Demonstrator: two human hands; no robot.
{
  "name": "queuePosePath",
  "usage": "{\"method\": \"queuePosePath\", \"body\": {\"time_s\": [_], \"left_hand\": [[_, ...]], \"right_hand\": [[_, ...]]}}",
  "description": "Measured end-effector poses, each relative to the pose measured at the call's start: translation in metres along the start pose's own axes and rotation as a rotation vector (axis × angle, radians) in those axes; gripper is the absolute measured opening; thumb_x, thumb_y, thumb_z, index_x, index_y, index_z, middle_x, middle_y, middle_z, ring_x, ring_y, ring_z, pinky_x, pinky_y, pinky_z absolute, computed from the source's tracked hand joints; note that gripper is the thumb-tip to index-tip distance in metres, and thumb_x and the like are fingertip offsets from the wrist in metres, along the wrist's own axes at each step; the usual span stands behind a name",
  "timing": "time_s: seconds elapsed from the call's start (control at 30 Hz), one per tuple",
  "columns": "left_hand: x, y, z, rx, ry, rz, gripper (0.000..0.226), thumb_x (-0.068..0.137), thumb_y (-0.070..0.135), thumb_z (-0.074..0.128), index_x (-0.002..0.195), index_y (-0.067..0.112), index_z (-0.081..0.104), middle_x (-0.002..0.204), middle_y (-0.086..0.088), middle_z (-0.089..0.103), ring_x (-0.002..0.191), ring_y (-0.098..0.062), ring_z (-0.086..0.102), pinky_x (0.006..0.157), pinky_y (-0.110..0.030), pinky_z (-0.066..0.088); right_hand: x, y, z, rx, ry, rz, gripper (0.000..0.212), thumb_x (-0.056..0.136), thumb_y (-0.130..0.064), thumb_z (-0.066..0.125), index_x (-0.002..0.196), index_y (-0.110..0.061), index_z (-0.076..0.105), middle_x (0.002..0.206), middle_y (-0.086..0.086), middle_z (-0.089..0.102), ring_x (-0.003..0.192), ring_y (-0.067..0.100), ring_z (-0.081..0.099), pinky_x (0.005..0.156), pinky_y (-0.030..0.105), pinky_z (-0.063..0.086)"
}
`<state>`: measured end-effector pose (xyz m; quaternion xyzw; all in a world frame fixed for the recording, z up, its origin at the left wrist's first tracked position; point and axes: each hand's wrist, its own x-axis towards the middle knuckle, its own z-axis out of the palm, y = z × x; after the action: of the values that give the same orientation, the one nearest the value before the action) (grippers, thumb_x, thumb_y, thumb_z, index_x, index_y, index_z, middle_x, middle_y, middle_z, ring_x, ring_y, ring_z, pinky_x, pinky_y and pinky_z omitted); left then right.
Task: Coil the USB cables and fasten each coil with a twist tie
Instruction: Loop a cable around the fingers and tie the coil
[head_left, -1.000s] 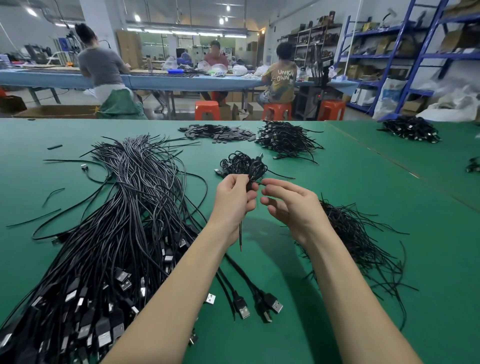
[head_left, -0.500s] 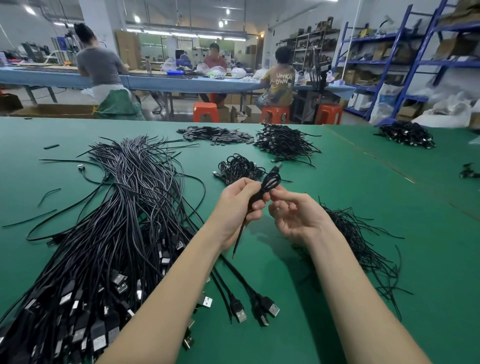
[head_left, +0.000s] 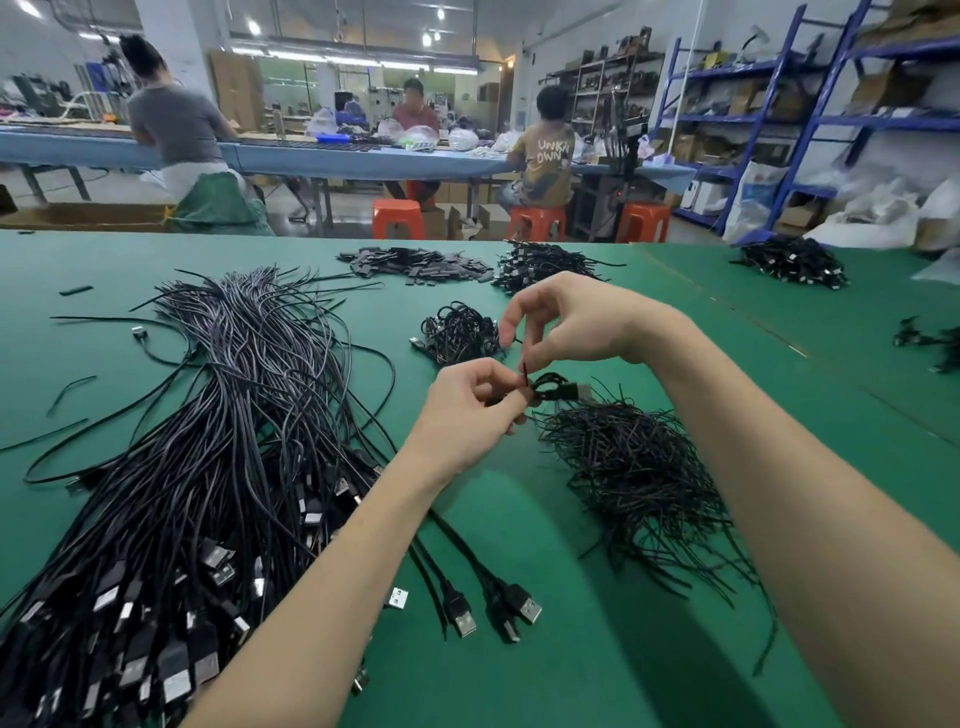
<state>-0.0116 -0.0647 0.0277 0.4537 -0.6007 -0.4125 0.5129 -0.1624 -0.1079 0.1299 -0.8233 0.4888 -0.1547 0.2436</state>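
My left hand (head_left: 470, 410) pinches a small coiled black USB cable (head_left: 558, 389) above the green table, its plug pointing right. A thin black twist tie (head_left: 525, 375) sticks up from the coil. My right hand (head_left: 566, 319) hovers just above, thumb and forefinger closed on the tie's upper end. A big heap of loose USB cables (head_left: 208, 441) lies to the left. On the right, under my right forearm, sits a pile of twist ties (head_left: 634, 467). Finished small coils (head_left: 460, 332) lie just behind my hands.
Three loose plugs (head_left: 493, 613) lie near my left forearm. More cable piles (head_left: 540, 262) and flat black pieces (head_left: 415, 262) sit at the table's far side, another pile (head_left: 795, 262) at far right. People work at a blue bench (head_left: 311, 156) beyond; blue shelves (head_left: 779, 114) stand right.
My right hand has risen above the left and now grips the tie's end. The coil has turned to lie sideways, plug to the right, over the twist-tie pile.
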Motion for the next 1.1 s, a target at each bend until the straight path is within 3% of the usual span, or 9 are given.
{"method": "queuePosePath", "body": {"time_s": [0.17, 0.27, 0.37, 0.47, 0.63, 0.77, 0.93, 1.03, 1.1], "left_hand": [[0.003, 0.001, 0.0, -0.172, 0.157, -0.055, 0.004, 0.091, 0.006, 0.068, 0.091, 0.006, 0.064, 0.076, -0.002, 0.077, 0.061, -0.013, 0.067, 0.069, -0.027, 0.06], [0.004, 0.0, -0.002, -0.248, 0.17, -0.078, 0.007, 0.089, 0.005, 0.07, 0.092, 0.011, 0.067, 0.076, -0.002, 0.077, 0.063, -0.015, 0.068, 0.075, -0.029, 0.061], [0.002, -0.004, -0.001, -0.028, 0.263, 0.055, 0.014, 0.085, 0.007, 0.073, 0.086, 0.021, 0.074, 0.075, 0.005, 0.076, 0.073, -0.009, 0.073, 0.077, -0.025, 0.059], [-0.005, -0.004, 0.003, 0.23, 0.347, 0.287, 0.017, 0.082, 0.009, 0.075, 0.089, 0.024, 0.076, 0.078, 0.022, 0.071, 0.081, 0.011, 0.067, 0.075, -0.005, 0.048], [-0.008, -0.005, 0.003, 0.311, 0.405, 0.457, 0.02, 0.083, 0.006, 0.071, 0.094, 0.022, 0.075, 0.084, 0.018, 0.073, 0.084, 0.008, 0.067, 0.08, -0.009, 0.05], [-0.009, -0.01, 0.002, 0.392, 0.461, 0.467, 0.018, 0.086, 0.01, 0.069, 0.101, 0.018, 0.074, 0.093, 0.009, 0.075, 0.088, -0.002, 0.069, 0.085, -0.021, 0.054], [-0.005, -0.009, -0.001, 0.431, 0.457, 0.466, 0.018, 0.088, 0.01, 0.069, 0.105, 0.016, 0.072, 0.096, 0.005, 0.075, 0.089, -0.004, 0.069, 0.084, -0.015, 0.051], [-0.003, -0.007, 0.001, 0.324, 0.407, 0.354, 0.019, 0.086, 0.01, 0.071, 0.103, 0.017, 0.074, 0.094, 0.01, 0.075, 0.09, 0.006, 0.066, 0.08, -0.006, 0.047], [0.001, -0.002, 0.002, 0.132, 0.317, 0.193, 0.019, 0.086, 0.01, 0.069, 0.103, 0.018, 0.074, 0.093, 0.01, 0.076, 0.09, 0.005, 0.068, 0.081, -0.01, 0.052]], "right_hand": [[-0.011, -0.002, 0.012, -0.086, 0.206, -0.155, 0.024, 0.079, -0.007, 0.075, 0.086, -0.028, 0.068, 0.074, -0.011, 0.073, 0.048, -0.001, 0.05, 0.057, 0.011, 0.043], [-0.02, 0.004, 0.026, -0.076, 0.29, -0.226, 0.022, 0.079, -0.007, 0.076, 0.084, -0.026, 0.067, 0.073, -0.011, 0.071, 0.047, 0.003, 0.048, 0.055, 0.01, 0.04], [-0.026, 0.007, 0.033, -0.059, 0.317, -0.207, 0.018, 0.079, -0.011, 0.08, 0.083, -0.026, 0.069, 0.073, -0.012, 0.071, 0.053, 0.006, 0.055, 0.06, 0.017, 0.048], [-0.029, 0.007, 0.033, 0.089, 0.281, -0.098, 0.012, 0.081, -0.014, 0.079, 0.087, -0.022, 0.073, 0.077, -0.007, 0.075, 0.065, 0.014, 0.071, 0.062, 0.024, 0.059], [-0.029, 0.001, 0.052, 0.33, 0.527, 0.04, 0.004, 0.082, -0.014, 0.082, 0.083, -0.013, 0.078, 0.066, 0.0, 0.075, 0.061, 0.018, 0.074, 0.058, 0.03, 0.063], [-0.022, -0.006, 0.067, 0.235, 0.634, 0.033, 0.003, 0.081, -0.012, 0.081, 0.08, -0.015, 0.08, 0.069, -0.001, 0.075, 0.065, 0.013, 0.073, 0.07, 0.035, 0.063], [-0.014, -0.014, 0.072, 0.06, 0.684, -0.033, 0.007, 0.083, -0.01, 0.074, 0.081, -0.016, 0.076, 0.07, -0.007, 0.071, 0.066, 0.003, 0.068, 0.073, 0.018, 0.055], [-0.01, -0.011, 0.071, 0.008, 0.655, -0.032, 0.009, 0.084, -0.007, 0.069, 0.082, -0.015, 0.073, 0.071, -0.003, 0.071, 0.067, 0.011, 0.066, 0.077, 0.023, 0.054], [-0.01, -0.006, 0.069, 0.014, 0.686, -0.039, 0.01, 0.084, -0.007, 0.069, 0.082, -0.016, 0.073, 0.071, -0.004, 0.069, 0.064, 0.008, 0.063, 0.073, 0.022, 0.053]]}}
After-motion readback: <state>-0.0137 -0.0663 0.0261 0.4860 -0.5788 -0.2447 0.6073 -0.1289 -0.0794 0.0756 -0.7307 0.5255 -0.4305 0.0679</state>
